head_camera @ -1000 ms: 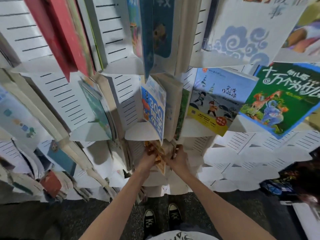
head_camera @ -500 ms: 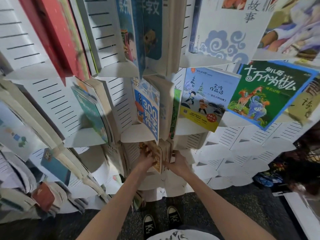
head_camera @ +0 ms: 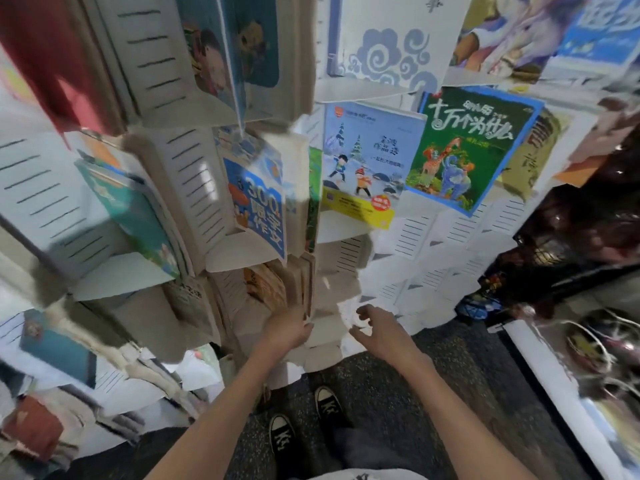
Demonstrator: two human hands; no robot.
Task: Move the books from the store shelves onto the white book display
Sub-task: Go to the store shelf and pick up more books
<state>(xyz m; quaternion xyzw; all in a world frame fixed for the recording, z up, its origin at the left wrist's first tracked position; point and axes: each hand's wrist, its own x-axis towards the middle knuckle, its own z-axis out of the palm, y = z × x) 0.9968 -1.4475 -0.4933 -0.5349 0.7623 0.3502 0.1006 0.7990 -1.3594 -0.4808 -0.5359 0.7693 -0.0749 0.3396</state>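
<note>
White slotted display pockets [head_camera: 194, 188] surround upright orange-covered books [head_camera: 273, 285] at twelve o'clock from the nearer left hand [head_camera: 289, 329]; right hand [head_camera: 379, 329] loose, both empty.

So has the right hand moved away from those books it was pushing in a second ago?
Yes. The right hand has pulled back and to the right, off the orange book in the white display; it is now empty.
</note>
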